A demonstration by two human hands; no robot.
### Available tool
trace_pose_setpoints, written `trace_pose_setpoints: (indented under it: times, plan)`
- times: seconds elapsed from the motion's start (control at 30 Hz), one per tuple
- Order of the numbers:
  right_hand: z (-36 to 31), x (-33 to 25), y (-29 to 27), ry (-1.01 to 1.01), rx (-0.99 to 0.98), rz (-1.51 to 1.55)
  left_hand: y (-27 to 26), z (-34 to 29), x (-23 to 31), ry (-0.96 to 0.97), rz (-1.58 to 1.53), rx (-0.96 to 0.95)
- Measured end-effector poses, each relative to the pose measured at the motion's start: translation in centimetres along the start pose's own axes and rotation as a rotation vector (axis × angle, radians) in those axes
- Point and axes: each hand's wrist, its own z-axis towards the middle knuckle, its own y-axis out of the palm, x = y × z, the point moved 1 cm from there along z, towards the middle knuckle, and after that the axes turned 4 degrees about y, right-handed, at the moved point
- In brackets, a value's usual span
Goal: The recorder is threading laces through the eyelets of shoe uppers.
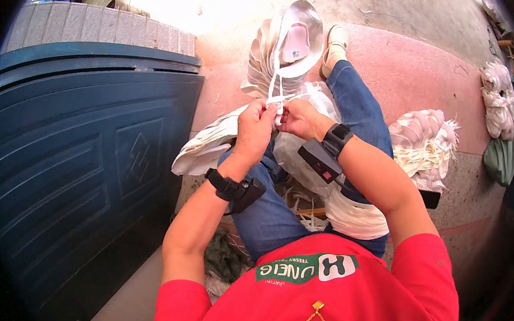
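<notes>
My left hand [254,126] and my right hand [305,120] are close together above my knees, fingers closed in a pinch on a white strap [275,72]. A small knot or loop of the strap shows between the fingertips. From there the strap runs up and over a bundle of pale, curved shoe pieces [262,59], layered like a fan on the floor. The piece on top has a pinkish insole-shaped patch [296,42]. A clear plastic bag [326,103] is beside my right hand. More flat white pieces [207,145] fan out beside my left hand.
A dark blue panelled door [91,149] stands at the left. To the right, a bundle of pale shoe pieces [425,139] rests on the floor; farther right are more bundles [499,100] and a green bag [501,160]. White scraps [302,202] are between my legs.
</notes>
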Motion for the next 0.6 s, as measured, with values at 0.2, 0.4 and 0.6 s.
trace_pose_setpoints:
  times: [0.2,0.4,0.6]
  plan:
    - [0.0,-1.0,-0.9,0.103,-0.346,-0.135,-0.2,0.0,0.0,0.055,0.022,-0.020]
    - [-3.6,-2.0,-0.5,0.151,-0.400,-0.137,-1.1,-0.1,-0.3,-0.148,-0.207,-0.014]
    - [-2.3,-1.7,-0.9,-0.003,-0.143,-0.346,-0.1,-0.1,-0.1,-0.128,-0.167,-0.021]
